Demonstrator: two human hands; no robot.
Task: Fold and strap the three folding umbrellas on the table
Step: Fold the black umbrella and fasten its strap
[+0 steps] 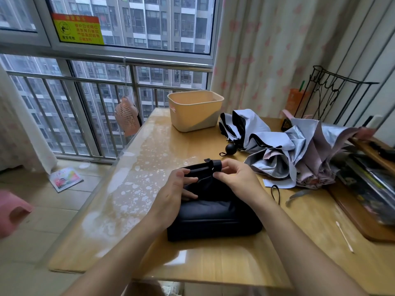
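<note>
Black umbrella (pixel 213 214) lies on the desk (pixel 149 150), on the near side of the beige basket (pixel 195 116). Fingers of the left hand (pixel 173 195) curl over its gathered cloth. Fingers of the right hand (pixel 237 178) pinch the strap (pixel 217 163) at its far end.

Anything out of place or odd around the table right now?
A booklet lies on the floor by the window, out of place. A cotton swab lies loose on the table. Whitish blotches mottle its left side.

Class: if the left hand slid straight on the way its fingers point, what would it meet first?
Probably the right hand, facing it across the black umbrella; depth is unclear.
</note>
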